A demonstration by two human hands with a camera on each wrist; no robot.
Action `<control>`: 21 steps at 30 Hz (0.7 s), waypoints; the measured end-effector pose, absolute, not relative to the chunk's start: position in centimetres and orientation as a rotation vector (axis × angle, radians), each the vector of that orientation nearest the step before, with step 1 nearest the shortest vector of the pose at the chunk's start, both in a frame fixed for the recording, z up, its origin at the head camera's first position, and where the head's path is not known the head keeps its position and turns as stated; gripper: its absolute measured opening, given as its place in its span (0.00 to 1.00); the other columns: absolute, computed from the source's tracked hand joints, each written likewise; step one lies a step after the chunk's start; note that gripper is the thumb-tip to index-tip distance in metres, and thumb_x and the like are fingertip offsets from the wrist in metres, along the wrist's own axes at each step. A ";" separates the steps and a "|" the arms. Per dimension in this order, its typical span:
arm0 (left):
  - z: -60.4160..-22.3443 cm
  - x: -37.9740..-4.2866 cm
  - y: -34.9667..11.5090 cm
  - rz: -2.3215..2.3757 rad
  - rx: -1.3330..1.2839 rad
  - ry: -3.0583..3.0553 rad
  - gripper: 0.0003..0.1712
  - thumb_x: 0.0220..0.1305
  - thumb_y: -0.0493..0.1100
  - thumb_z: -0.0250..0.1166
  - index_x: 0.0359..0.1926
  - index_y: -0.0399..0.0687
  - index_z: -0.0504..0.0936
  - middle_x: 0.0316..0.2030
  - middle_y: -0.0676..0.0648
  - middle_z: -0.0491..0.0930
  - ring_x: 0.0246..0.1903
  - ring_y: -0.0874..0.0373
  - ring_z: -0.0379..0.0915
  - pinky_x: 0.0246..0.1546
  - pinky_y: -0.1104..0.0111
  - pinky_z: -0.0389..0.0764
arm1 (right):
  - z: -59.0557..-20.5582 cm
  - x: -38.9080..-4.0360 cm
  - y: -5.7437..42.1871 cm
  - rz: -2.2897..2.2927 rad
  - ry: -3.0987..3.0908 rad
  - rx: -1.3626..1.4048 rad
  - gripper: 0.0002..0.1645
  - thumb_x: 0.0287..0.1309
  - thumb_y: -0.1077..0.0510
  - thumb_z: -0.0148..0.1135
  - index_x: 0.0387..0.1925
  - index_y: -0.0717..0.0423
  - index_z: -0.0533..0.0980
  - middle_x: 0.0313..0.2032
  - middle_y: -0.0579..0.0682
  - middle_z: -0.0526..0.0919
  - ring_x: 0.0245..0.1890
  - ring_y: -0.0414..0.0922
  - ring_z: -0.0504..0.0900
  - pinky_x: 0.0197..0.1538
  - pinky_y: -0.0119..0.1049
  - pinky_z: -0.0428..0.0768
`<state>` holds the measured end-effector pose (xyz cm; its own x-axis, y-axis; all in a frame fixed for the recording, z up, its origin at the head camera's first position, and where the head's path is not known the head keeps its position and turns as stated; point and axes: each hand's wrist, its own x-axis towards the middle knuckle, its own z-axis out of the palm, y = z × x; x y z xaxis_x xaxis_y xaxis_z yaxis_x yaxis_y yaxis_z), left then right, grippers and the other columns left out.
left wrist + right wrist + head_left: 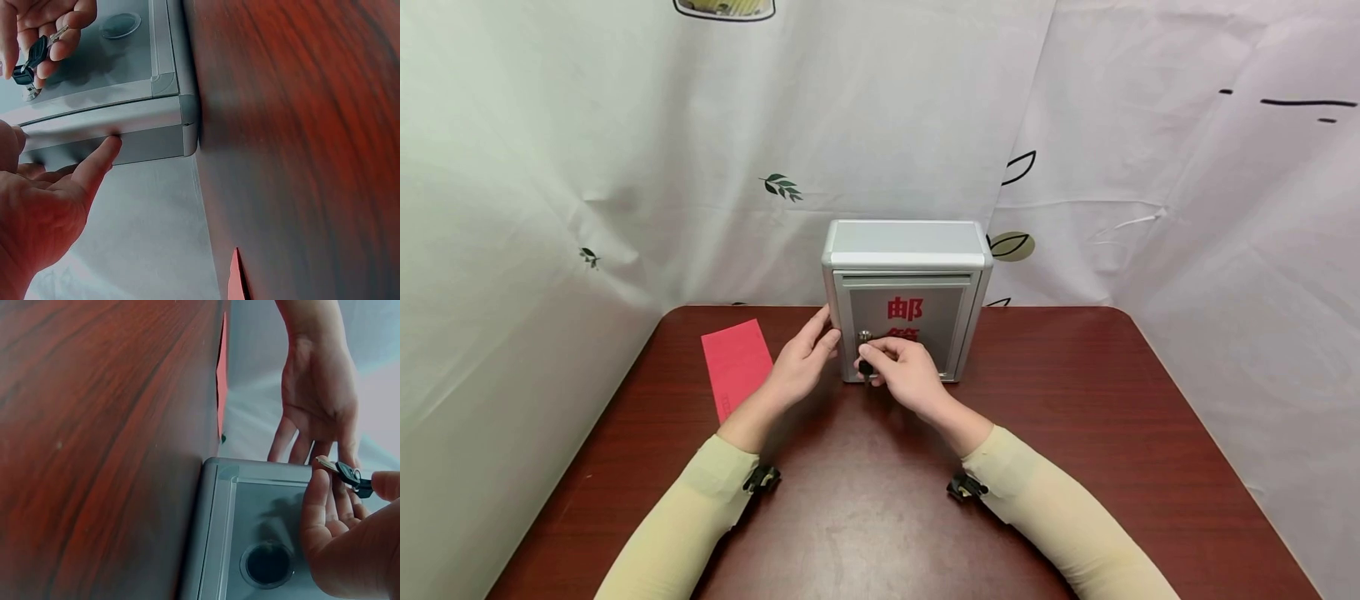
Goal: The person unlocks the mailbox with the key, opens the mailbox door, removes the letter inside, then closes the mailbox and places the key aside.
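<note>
A silver metal mailbox (906, 246) with red characters on its front stands upright on the table. On the left side of its door is a round lock (865, 336). My right hand (912, 377) pinches a black-headed key (24, 75) at this lock, thumb against the head. A second black-headed key (345, 470) hangs from the same ring, its metal blade lying over my curled fingers. My left hand (801, 362) rests along the mailbox's left side, with fingers extended against the side wall (150, 144) and the thumb near the front edge.
A red envelope (735, 358) lies on the dark red wooden table (865, 517), left of the mailbox and partly behind my left forearm. White printed fabric (887, 108) hangs behind the table and along both sides.
</note>
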<state>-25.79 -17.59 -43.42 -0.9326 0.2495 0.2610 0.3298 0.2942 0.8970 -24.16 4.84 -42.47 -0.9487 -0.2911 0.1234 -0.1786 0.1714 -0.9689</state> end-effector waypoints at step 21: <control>-43.6 -25.8 -17.6 -1.697 -0.535 -2.497 0.37 0.90 0.47 0.57 0.90 0.48 0.57 0.85 0.39 0.62 0.67 0.36 0.81 0.66 0.48 0.84 | -42.6 -24.2 4.1 -1.977 2.349 -0.378 0.18 0.79 0.49 0.68 0.52 0.60 0.90 0.39 0.50 0.95 0.35 0.43 0.93 0.42 0.39 0.92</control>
